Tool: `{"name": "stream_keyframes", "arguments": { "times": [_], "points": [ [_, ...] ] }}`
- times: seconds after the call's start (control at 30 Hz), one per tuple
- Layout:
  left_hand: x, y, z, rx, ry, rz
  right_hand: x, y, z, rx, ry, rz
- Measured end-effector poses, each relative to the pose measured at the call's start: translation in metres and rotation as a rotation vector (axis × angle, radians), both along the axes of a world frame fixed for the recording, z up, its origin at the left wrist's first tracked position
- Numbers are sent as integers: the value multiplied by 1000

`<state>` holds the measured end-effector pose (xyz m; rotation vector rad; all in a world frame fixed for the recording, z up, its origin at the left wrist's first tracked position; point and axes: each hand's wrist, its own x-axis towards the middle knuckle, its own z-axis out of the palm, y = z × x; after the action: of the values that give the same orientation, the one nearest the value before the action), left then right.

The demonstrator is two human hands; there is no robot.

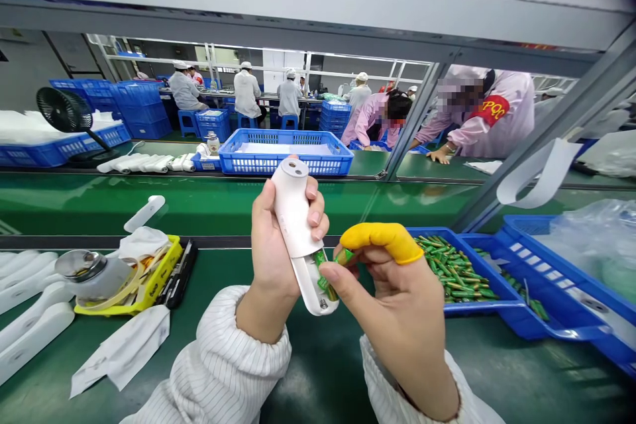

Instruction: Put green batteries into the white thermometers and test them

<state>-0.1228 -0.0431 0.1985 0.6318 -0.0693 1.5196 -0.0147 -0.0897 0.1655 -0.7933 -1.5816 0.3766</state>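
Head cam view: left hand (275, 245) is wrapped tight around a white handheld device (298, 225), holding it upright over the green bench (318, 371) with its battery slot open at the bottom. Right hand (392, 298), yellow cot on the index finger, is pinching a green battery (325, 275) right at that slot, touching the device. Just to the right sits a blue tray (489, 308) full of green batteries. Off to the left there's a yellow tray (154, 288) and some white shells (30, 324).
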Motion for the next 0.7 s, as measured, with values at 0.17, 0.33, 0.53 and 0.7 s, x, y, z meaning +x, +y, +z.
{"name": "stream_keyframes", "arguments": {
  "times": [0.17, 0.33, 0.53, 0.7],
  "points": [
    [1, 2, -2, -47, 35, 64, -1, 3, 0, 58, -174, -85],
    [-2, 5, -3, -169, 65, 96, 3, 3, 7, 62, -397, -7],
    [-6, 10, -2, -188, 106, 290, 0, 5, 0, 77, -538, -2],
    [-1, 14, -8, 1, 93, 455, -4, 18, -9, 285, -420, -188]
  ]
}}
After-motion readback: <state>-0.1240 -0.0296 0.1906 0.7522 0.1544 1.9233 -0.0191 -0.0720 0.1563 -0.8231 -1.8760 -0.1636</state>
